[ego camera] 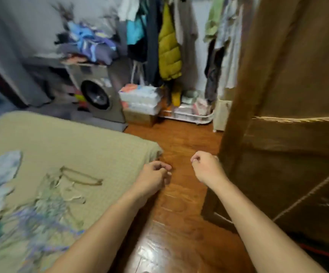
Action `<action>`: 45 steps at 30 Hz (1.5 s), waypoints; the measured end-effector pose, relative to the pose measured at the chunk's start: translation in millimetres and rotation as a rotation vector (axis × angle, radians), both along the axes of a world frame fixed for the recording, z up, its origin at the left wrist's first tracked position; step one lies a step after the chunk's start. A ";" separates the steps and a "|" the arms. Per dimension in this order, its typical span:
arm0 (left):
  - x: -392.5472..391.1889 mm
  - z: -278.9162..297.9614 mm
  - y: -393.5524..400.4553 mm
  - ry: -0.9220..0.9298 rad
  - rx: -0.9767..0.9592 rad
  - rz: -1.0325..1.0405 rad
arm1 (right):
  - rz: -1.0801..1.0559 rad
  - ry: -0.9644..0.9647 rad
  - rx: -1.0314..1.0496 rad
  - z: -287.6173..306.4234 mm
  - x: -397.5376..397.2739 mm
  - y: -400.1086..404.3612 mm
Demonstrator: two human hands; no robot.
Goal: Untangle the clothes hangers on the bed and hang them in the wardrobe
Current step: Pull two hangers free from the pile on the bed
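Olive-beige thin clothes hangers (77, 179) lie in a blurred tangle on the green woven bed cover (80, 146), left of both hands. Left hand (155, 175) and right hand (206, 166) hover over the wooden floor (179, 203), fingers loosely curled, holding nothing.

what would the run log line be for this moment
left hand: loosely curled, holding nothing | right hand: same | hangers: tangled on bed | stage: none picked up
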State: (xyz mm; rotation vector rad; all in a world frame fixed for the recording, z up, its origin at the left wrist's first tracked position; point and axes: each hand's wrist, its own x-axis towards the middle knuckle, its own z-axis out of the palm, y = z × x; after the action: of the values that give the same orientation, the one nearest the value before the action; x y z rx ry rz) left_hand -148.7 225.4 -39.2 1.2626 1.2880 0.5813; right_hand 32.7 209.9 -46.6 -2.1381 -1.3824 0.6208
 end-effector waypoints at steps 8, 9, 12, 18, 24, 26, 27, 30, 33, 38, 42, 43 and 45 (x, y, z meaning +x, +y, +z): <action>-290.6 -50.8 -106.7 -0.067 -0.203 0.641 | 0.655 -0.023 -0.134 -27.4 -296.3 23.2; -327.5 -64.9 -128.0 -0.071 -0.237 0.720 | 0.713 -0.032 -0.149 -38.5 -338.3 19.6; -402.9 -98.5 -178.4 -0.062 -0.360 0.861 | 0.773 -0.022 -0.232 -73.2 -419.9 5.0; -514.6 -152.8 -203.1 -0.045 -0.478 0.951 | 0.803 -0.040 -0.415 -154.7 -512.6 -20.0; -550.7 -191.3 -183.9 -0.102 -0.587 0.958 | 0.757 -0.115 -0.607 -237.8 -510.8 -12.3; -556.4 -204.1 -183.7 -0.106 -0.637 1.025 | 0.746 -0.143 -0.701 -270.0 -502.6 -2.2; -559.3 -213.5 -182.9 -0.116 -0.670 1.080 | 0.772 -0.161 -0.748 -288.9 -502.0 5.2; -555.4 -220.3 -186.9 -0.184 -0.745 1.282 | 0.822 -0.199 -0.850 -319.0 -513.2 24.4; -540.8 -227.6 -187.2 -0.265 -0.765 1.411 | 0.782 -0.201 -0.817 -350.2 -544.2 45.2; -537.0 -263.8 -192.0 -0.175 -0.895 1.480 | 0.696 -0.249 -0.834 -405.5 -603.1 46.6; -524.6 -304.8 -188.2 -0.199 -0.996 1.467 | 0.488 -0.284 -0.710 -442.3 -618.3 41.3; -523.0 -310.7 -181.3 -0.214 -1.007 1.427 | 0.470 -0.268 -0.684 -447.1 -615.0 45.5; -524.9 -325.6 -168.2 -0.229 -0.999 1.370 | 0.480 -0.243 -0.680 -453.5 -606.4 52.8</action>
State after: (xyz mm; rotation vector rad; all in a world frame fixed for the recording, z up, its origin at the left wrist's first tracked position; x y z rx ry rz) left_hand -673.7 57.3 -364.8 -0.6243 1.7691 0.7835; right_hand -573.6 262.7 -500.1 -2.4484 -2.0757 1.1846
